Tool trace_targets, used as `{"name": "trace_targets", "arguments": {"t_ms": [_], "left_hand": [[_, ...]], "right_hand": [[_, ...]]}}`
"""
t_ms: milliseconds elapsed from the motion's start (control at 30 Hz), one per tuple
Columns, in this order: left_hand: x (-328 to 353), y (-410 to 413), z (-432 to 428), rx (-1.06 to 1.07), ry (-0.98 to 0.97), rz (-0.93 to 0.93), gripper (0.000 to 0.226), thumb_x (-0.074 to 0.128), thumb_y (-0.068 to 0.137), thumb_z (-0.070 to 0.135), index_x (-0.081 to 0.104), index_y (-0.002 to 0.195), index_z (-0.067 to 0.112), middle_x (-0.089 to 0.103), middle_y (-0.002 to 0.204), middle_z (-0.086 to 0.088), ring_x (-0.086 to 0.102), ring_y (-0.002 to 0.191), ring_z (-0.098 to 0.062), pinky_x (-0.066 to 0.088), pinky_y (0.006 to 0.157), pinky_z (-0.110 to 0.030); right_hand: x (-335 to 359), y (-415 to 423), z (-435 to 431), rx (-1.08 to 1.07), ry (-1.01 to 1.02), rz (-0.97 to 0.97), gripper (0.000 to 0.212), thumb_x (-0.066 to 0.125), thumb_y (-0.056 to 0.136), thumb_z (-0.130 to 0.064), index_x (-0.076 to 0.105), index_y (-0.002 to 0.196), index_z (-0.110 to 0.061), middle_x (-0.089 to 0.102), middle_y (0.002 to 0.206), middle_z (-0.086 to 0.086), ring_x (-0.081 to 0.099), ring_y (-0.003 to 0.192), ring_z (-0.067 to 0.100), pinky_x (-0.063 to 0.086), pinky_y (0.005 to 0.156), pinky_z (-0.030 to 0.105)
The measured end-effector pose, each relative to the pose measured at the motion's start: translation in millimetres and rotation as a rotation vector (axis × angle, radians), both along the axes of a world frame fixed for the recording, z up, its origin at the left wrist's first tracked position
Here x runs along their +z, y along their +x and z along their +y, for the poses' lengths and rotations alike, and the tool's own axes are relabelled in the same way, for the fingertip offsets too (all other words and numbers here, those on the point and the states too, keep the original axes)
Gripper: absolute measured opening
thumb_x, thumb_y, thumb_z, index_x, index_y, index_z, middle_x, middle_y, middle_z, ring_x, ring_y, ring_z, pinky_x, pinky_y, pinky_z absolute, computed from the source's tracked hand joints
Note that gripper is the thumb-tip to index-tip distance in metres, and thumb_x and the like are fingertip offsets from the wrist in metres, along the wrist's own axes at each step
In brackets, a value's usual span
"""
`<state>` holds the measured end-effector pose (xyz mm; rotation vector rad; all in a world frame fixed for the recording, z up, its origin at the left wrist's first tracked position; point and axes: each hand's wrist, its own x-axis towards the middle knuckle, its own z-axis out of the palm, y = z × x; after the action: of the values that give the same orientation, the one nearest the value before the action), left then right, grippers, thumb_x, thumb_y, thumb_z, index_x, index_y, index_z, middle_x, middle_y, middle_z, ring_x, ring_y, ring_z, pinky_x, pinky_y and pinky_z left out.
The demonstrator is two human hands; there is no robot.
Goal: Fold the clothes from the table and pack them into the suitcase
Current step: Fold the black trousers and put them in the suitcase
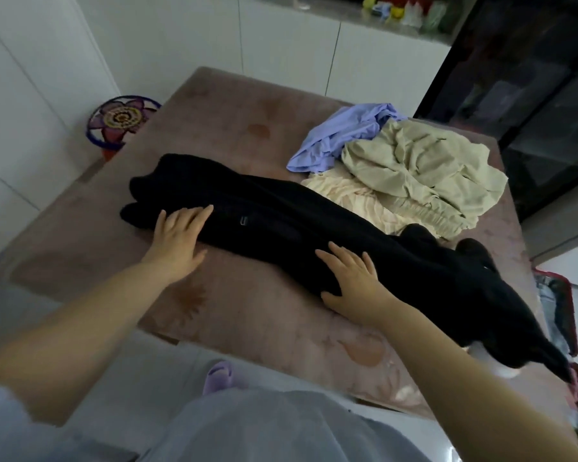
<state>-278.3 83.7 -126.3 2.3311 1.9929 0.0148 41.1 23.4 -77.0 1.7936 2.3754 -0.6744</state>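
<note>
Head camera looks steeply down over the table (234, 105).

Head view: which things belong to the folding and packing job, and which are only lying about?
Job: black garment, pressed by left hand and right hand; lavender garment; pale green garment; cream garment; table; suitcase.
Not the job: flower-patterned stool; purple slipper; colourful small items on the counter.

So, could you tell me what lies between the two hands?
In the head view, only the black garment spans the gap between the left hand and right hand, both resting on it.
</note>
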Motion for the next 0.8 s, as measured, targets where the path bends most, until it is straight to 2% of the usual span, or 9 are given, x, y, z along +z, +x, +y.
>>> {"name": "trace_targets", "arguments": {"t_ms": [133,200,300,367,467,567,667,733,800], "left_hand": [[4.0,-54.1,16.9,0.131,-0.126,0.009,0.096,0.059,0.088,0.042,-0.018,0.146,0.033,-0.009,0.157,-0.002,-0.005,0.144,-0.031,0.005,0.116,-0.050],[3.7,-75.1,28.7,0.262,-0.210,-0.125,0.105,0.064,0.084,0.043,-0.021,0.144,0.036,-0.013,0.156,-0.003,0.000,0.143,-0.034,0.018,0.114,-0.051],[-1.9,-96.9,43.4,0.308,-0.281,-0.321,0.108,0.069,0.082,0.036,-0.020,0.143,0.041,0.007,0.155,-0.011,0.031,0.134,-0.037,0.038,0.104,-0.050],[-3.2,-103.8,48.3,0.245,-0.267,-0.274,0.103,0.067,0.085,0.029,-0.017,0.144,0.042,0.020,0.150,-0.014,0.045,0.122,-0.036,0.046,0.094,-0.047],[-4.2,-109.9,54.7,0.170,-0.165,-0.141,0.103,0.065,0.087,0.020,-0.017,0.143,0.043,0.030,0.140,-0.014,0.052,0.107,-0.034,0.048,0.082,-0.042],[-3.9,-115.7,59.2,0.111,-0.060,-0.032,0.105,0.062,0.084,0.006,-0.016,0.144,0.044,0.030,0.126,-0.012,0.049,0.090,-0.030,0.043,0.071,-0.035],[13.1,-116.0,67.9,0.078,-0.041,0.029,0.092,0.056,0.083,-0.001,0.004,0.148,0.038,0.029,0.125,-0.012,0.047,0.093,-0.030,0.042,0.074,-0.034],[32.4,-115.5,77.8,0.027,-0.005,0.024,0.066,0.050,0.088,0.001,0.031,0.144,0.030,0.036,0.126,-0.017,0.048,0.096,-0.035,0.042,0.076,-0.037],[55.8,-117.8,89.8,0.010,0.062,-0.026,0.042,0.045,0.092,0.007,0.051,0.130,0.024,0.042,0.123,-0.018,0.046,0.099,-0.037,0.038,0.078,-0.039]], "right_hand": [[-14.2,-73.5,35.2,-0.001,0.033,0.093,0.080,0.060,0.089,-0.033,0.009,0.151,-0.026,0.002,0.159,-0.001,0.002,0.146,0.017,-0.003,0.117,0.038],[-19.1,-98.7,55.2,-0.076,0.098,0.125,0.082,0.058,0.090,-0.033,0.006,0.152,-0.021,0.002,0.159,0.002,0.004,0.146,0.019,0.000,0.118,0.037],[-23.9,-121.8,78.4,-0.180,0.109,0.122,0.085,0.058,0.091,-0.032,0.000,0.152,-0.017,0.006,0.159,0.004,0.007,0.146,0.022,0.003,0.119,0.036],[-27.7,-131.8,87.0,-0.174,0.074,0.075,0.087,0.058,0.090,-0.034,-0.001,0.151,-0.016,0.019,0.156,0.006,0.015,0.144,0.023,0.003,0.118,0.037],[-33.6,-141.8,93.3,-0.141,0.074,-0.014,0.081,0.056,0.090,-0.040,0.007,0.151,-0.018,0.040,0.141,0.008,0.033,0.135,0.026,0.007,0.117,0.039],[-36.9,-144.3,96.8,-0.090,0.078,-0.055,0.062,0.056,0.090,-0.042,0.032,0.144,-0.022,0.045,0.134,0.007,0.038,0.127,0.027,0.013,0.116,0.037],[-35.1,-143.4,100.0,-0.109,0.106,0.074,0.041,0.060,0.090,-0.031,0.051,0.128,-0.019,0.046,0.128,0.005,0.044,0.118,0.027,0.031,0.104,0.033],[-28.9,-143.6,103.5,-0.129,0.065,0.152,0.029,0.056,0.092,-0.024,0.051,0.119,-0.015,0.056,0.119,0.008,0.053,0.107,0.029,0.042,0.087,0.035],[-19.2,-143.8,108.5,-0.193,0.100,0.201,0.025,0.050,0.095,-0.023,0.046,0.118,-0.013,0.064,0.104,0.012,0.060,0.095,0.033,0.045,0.073,0.036]]}}
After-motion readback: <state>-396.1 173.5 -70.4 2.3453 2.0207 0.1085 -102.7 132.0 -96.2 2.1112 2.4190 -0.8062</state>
